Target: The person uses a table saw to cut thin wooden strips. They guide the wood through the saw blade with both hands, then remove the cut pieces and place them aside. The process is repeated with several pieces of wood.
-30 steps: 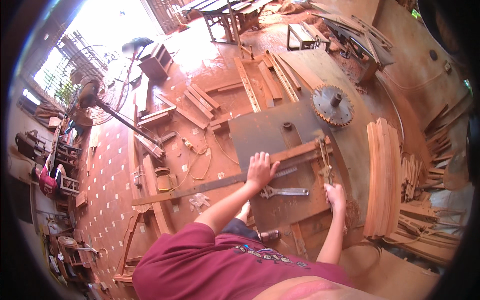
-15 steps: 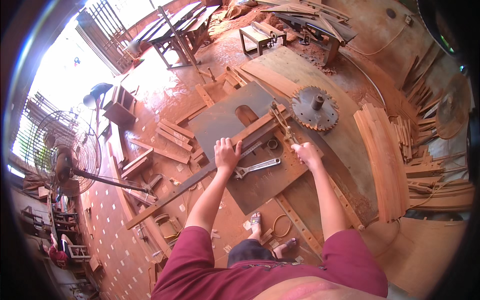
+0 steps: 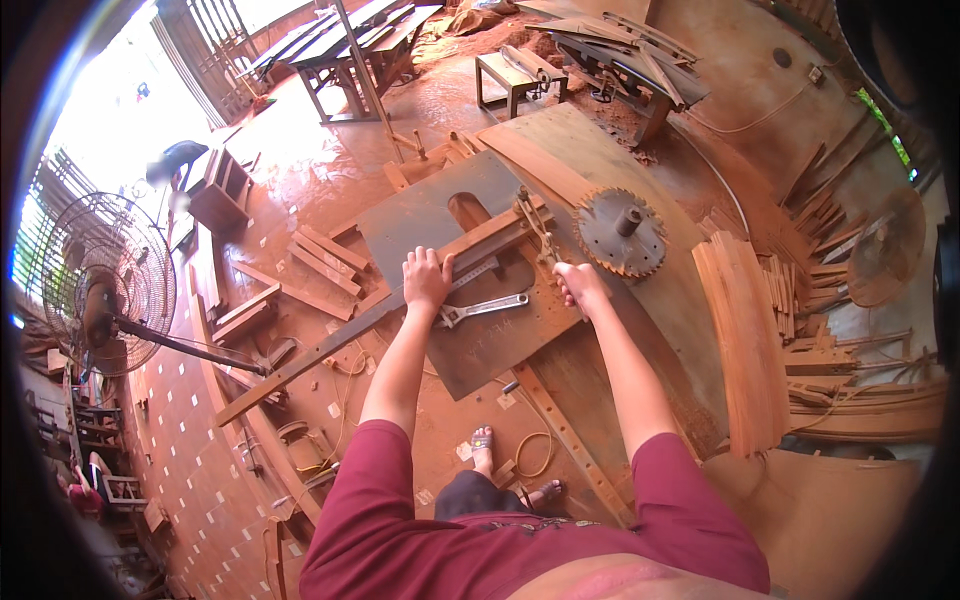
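While near right hand [image 3: 582, 287], toothed sawblade [image 3: 598, 238].

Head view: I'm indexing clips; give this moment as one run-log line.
left hand: on long bar; right hand: around clamp; wrench: on metal plate; saw blade: beside plate

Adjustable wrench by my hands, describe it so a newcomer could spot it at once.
Find the dark metal plate in the middle of the view. On it, between the left hand and the right hand, lies the wrench. Unlike the long brown bar beside it, it is short, shiny and silvery.
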### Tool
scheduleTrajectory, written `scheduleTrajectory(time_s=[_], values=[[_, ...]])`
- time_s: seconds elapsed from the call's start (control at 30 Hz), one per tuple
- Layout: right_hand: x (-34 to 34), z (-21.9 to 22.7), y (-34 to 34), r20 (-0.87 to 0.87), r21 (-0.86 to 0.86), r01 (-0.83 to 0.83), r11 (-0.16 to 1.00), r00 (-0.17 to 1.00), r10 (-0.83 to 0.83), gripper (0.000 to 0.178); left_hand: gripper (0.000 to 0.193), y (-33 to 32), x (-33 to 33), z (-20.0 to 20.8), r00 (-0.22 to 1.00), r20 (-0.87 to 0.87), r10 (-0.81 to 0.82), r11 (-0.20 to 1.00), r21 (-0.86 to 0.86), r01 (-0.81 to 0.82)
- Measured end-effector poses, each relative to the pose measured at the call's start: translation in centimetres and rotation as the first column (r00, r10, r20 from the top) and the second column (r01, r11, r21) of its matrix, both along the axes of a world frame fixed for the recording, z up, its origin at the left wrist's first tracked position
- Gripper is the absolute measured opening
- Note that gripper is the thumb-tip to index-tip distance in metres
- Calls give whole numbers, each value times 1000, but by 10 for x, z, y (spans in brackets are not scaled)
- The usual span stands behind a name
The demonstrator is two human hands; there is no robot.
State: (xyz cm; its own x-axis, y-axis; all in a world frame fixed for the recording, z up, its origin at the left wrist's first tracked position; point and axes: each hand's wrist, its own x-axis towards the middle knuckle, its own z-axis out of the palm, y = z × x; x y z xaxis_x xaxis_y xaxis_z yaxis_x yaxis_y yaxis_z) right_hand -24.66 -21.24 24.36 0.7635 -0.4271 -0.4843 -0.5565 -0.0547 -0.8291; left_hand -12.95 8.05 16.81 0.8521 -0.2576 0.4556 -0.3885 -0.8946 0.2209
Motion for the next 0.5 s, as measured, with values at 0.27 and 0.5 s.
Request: scheduleTrajectory(time_s=[0.27, 0.5], values=[[-32, 9, 1, 4, -97, -3, 995, 1000, 3, 35, 44, 4, -20, 5, 1000, -16, 19, 999, -44, -19], [-116, 1, -25, 31, 5, 32, 999, 999, -32, 31, 47, -16, -109, 5, 998, -54, 30, 998, -52, -33]])
